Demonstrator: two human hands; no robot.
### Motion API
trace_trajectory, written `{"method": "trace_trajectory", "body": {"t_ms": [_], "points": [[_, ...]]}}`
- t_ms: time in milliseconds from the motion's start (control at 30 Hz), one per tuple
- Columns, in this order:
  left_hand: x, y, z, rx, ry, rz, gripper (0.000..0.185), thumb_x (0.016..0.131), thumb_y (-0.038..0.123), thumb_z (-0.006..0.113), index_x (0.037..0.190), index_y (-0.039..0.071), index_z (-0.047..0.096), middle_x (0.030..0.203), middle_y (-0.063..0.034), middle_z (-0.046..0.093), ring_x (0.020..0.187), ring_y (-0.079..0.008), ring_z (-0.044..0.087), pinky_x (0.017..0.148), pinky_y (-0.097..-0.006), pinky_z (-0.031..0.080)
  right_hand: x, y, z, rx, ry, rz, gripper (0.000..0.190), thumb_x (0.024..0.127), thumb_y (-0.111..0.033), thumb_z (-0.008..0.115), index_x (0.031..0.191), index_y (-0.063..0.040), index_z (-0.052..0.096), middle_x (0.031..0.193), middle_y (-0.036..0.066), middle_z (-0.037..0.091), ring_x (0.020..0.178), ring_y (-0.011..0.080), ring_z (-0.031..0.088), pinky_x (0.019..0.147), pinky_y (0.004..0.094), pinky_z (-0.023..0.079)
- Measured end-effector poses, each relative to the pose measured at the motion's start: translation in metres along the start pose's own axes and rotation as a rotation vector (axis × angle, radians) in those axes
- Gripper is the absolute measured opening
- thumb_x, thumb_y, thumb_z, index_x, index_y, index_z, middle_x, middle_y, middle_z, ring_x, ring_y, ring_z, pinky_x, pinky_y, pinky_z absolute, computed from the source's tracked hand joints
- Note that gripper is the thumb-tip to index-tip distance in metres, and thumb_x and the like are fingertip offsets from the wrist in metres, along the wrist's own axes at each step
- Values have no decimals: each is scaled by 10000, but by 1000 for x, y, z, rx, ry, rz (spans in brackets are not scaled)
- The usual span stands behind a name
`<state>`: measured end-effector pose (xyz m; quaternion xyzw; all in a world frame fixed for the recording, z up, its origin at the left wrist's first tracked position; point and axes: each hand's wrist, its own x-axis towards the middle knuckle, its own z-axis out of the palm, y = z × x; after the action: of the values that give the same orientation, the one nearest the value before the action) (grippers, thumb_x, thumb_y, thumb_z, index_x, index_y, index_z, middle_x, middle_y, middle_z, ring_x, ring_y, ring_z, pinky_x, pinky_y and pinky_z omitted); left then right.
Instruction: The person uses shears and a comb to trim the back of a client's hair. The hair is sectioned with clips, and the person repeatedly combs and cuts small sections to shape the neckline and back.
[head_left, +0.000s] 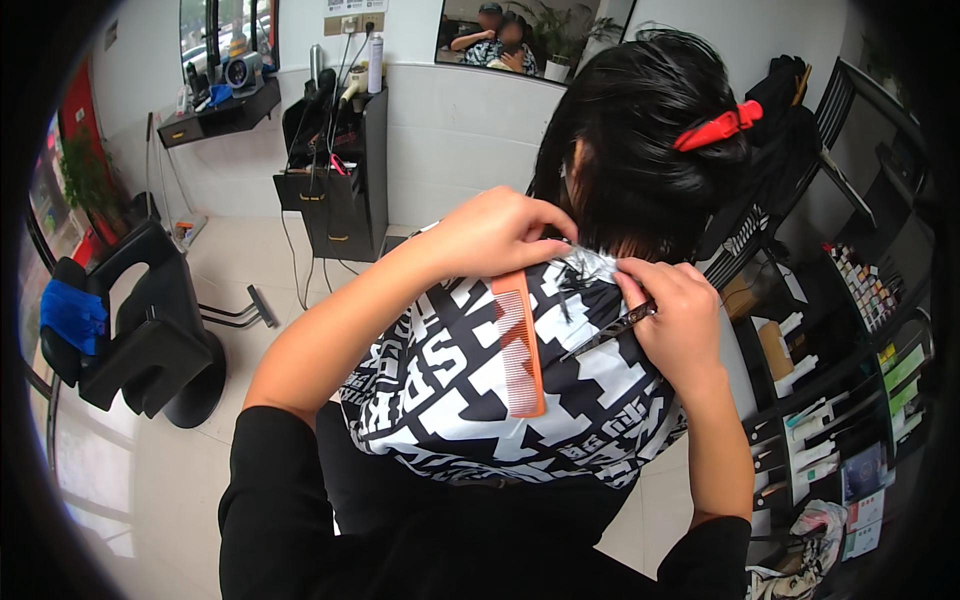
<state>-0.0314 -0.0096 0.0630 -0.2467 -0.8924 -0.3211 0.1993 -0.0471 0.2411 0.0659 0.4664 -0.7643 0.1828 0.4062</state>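
Note:
A seated person with wet dark hair (637, 97), part of it held up by a red hair clip (718, 127), wears a black-and-white patterned cape (457, 382). My left hand (510, 232) pinches the cape's neck edge or a light strip there, with an orange comb (534, 375) hanging below it, its top end at the palm. My right hand (671, 315) pinches the other side of that light strip (589, 262) and also holds scissors (611, 330), blades pointing down-left. Loose cut hair lies on the strip and cape between the hands.
On the left stand a black salon chair (150, 337) with a blue towel (73, 306) and a black cabinet (352, 180) with cords and a hair dryer. A wall mirror (517, 37) is ahead. Shelves of products (810, 420) line the right side.

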Motion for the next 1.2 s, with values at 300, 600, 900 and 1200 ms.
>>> {"method": "trace_trajectory", "body": {"t_ms": [300, 600, 900, 1200], "points": [[20, -23, 13, -140, -6, 116, 211, 860, 229, 733, 945, 39, 699, 585, -57, 576, 502, -164, 506, 522, -309, 415, 5, -15, 8, -61, -72, 303, 107, 809, -149, 771, 837, -69, 705, 707, 71, 672, 586, 257, 599, 609, 337, 472], [24, -32, 21, -278, -138, 73, 274, 870, 322, 731, 902, 51, 709, 570, -24, 552, 518, -136, 500, 529, -285, 403, 7, -21, 9, -61, -112, 287, 100, 850, -136, 732, 837, -50, 685, 670, 88, 646, 551, 254, 579, 589, 336, 444], [16, -25, 24, -349, -136, 32, 258, 867, 197, 775, 768, -12, 661, 544, 53, 451, 542, -18, 355, 476, -246, 288, 4, -22, -1, 97, -234, 398, 82, 891, -143, 688, 877, -62, 691, 624, 86, 621, 552, 265, 583, 609, 339, 438], [-9, -23, 15, -283, 80, -89, 188, 858, 187, 758, 874, 2, 728, 546, 12, 514, 533, -38, 423, 509, -228, 359, -7, -20, -2, 17, -159, 204, 140, 875, -102, 681, 1005, -62, 710, 699, 96, 668, 569, 281, 586, 635, 344, 441]]}}
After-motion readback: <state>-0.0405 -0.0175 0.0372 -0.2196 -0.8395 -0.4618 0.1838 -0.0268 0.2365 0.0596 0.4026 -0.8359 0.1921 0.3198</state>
